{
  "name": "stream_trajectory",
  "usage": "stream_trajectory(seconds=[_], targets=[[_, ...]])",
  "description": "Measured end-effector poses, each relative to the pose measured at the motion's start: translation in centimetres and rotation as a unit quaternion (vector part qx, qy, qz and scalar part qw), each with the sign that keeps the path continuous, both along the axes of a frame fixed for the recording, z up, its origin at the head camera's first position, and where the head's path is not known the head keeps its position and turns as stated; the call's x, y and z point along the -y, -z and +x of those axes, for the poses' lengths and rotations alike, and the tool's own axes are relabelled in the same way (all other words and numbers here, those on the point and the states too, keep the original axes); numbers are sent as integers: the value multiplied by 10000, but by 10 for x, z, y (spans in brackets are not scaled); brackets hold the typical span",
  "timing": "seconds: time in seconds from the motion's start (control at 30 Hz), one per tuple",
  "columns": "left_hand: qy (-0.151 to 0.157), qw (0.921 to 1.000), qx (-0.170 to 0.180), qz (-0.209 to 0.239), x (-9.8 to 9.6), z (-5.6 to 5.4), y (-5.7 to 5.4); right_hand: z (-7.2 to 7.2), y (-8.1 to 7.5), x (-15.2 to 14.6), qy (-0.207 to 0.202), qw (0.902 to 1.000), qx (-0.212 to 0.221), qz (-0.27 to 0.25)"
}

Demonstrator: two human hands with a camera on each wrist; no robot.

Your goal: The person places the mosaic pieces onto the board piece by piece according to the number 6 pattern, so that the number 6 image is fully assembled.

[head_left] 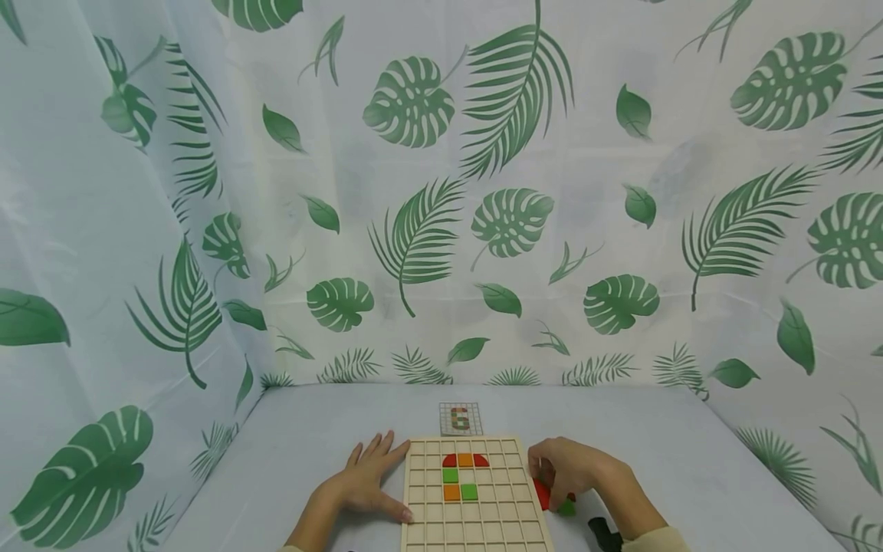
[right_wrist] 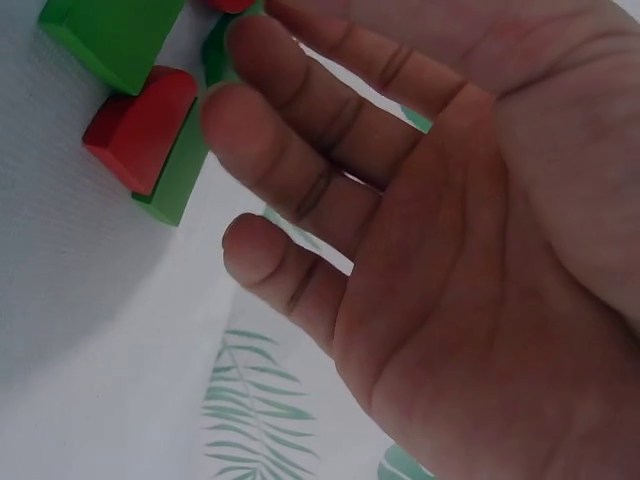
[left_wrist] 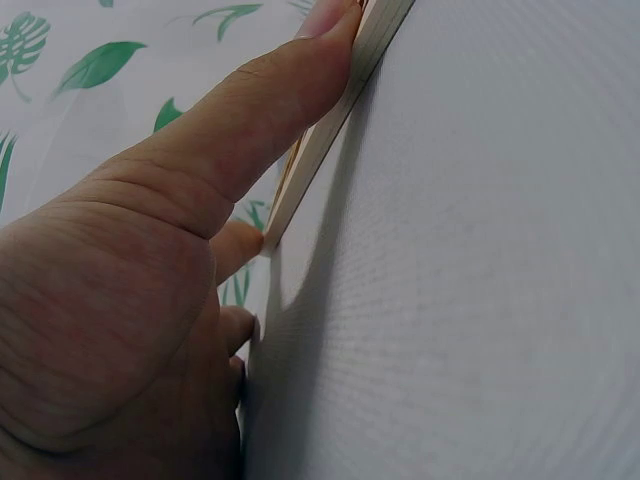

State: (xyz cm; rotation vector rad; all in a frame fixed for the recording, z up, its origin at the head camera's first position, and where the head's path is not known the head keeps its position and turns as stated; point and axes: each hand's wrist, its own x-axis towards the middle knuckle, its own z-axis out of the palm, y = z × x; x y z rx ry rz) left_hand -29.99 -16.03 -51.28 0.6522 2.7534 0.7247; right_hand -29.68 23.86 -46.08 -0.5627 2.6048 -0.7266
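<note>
A wooden grid board (head_left: pixel 428 529) lies in front of me in the head view. Red, orange and green pieces sit in its upper cells, among them an orange square (head_left: pixel 465 460) and a green square (head_left: pixel 451 476). My left hand (head_left: pixel 366 479) is spread at the board's left side, thumb and index finger touching its edge. Right of the board, my right hand (head_left: pixel 569 464) reaches down over loose pieces: a red piece (head_left: pixel 541 494) and a green piece (head_left: pixel 567 507). In the right wrist view its fingers bend loosely beside a red block (right_wrist: pixel 145 130); the thumb tip is out of frame.
Behind the board lies a small card (head_left: pixel 460 418) printed with a coloured figure like a 6 on a grid. A black object (head_left: pixel 605 534) is partly hidden by my right forearm. Leaf-patterned cloth (head_left: pixel 510 330) hangs around the white table (head_left: pixel 331 414).
</note>
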Motion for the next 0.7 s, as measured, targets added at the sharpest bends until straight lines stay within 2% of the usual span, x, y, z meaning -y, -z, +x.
stream_trajectory(seconds=[0.4,0.7], targets=[[-20,10000,74,47,2,-1,2,0,2,1,31,10000,-13,-43],[-26,10000,73,21,2,-3,4,-1,2,-1,-212,9996,-179,-109]])
